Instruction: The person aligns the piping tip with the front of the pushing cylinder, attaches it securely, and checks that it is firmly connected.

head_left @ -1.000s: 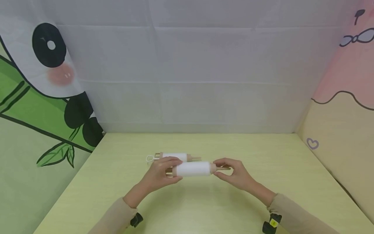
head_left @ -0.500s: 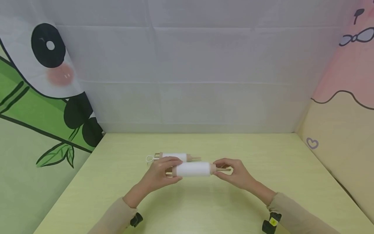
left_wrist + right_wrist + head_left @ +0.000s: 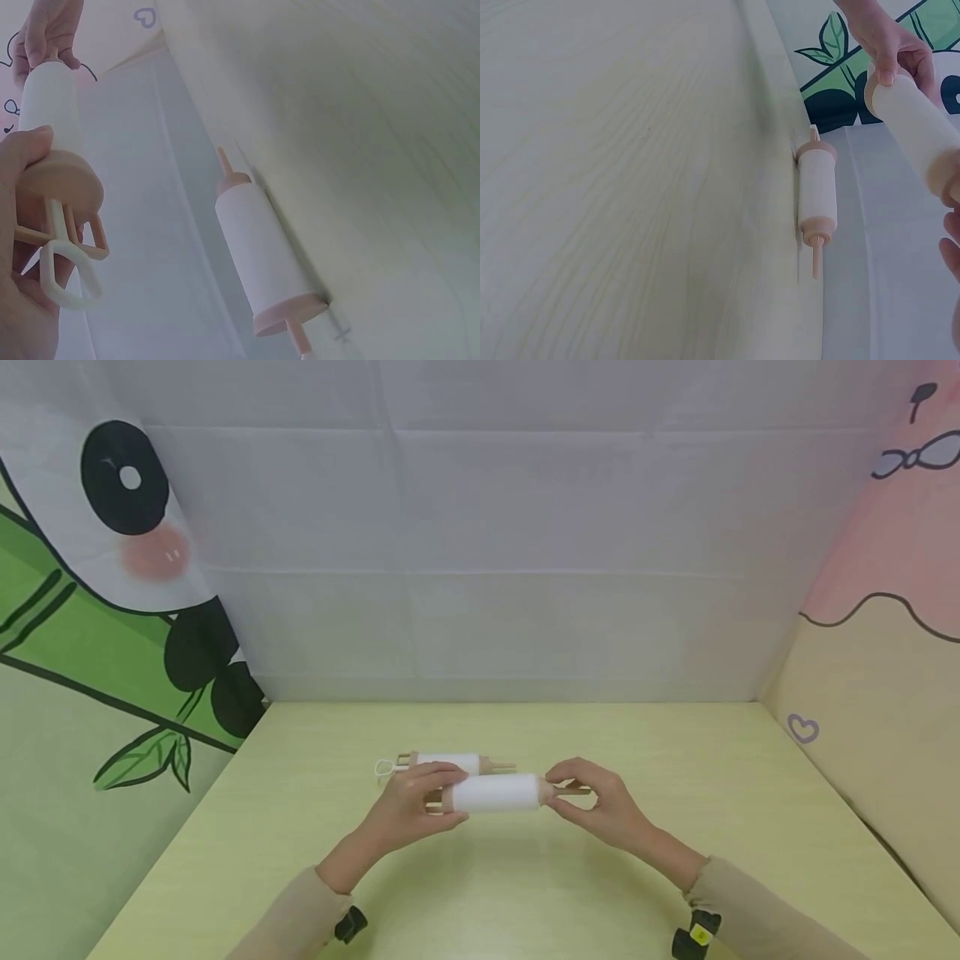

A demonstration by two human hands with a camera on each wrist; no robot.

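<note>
Presently, the following is recorded.

Held item: a white syringe-shaped dispenser (image 3: 492,793) with peach end caps is held level above the yellow-green table (image 3: 525,893), between both hands.

Second item: a matching dispenser (image 3: 447,763) is seen lying on the table just behind the held one, nozzle to the right, untouched.

Progress: one dispenser is judged to be lifted and in hand; no part is seen detached from it, and the second is not yet handled. What is left cannot be told beyond that.

Left hand (image 3: 411,806): the plunger end of the barrel is gripped, fingers curled over the top and thumb beneath; the peach cap and white plunger loop (image 3: 64,274) are shown protruding past the palm in the left wrist view.

Right hand (image 3: 596,806): the nozzle end is pinched between curled fingertips and thumb; the wrist is angled inward.

Forearms: both are brought in from the near edge, converging on the held item.
</note>
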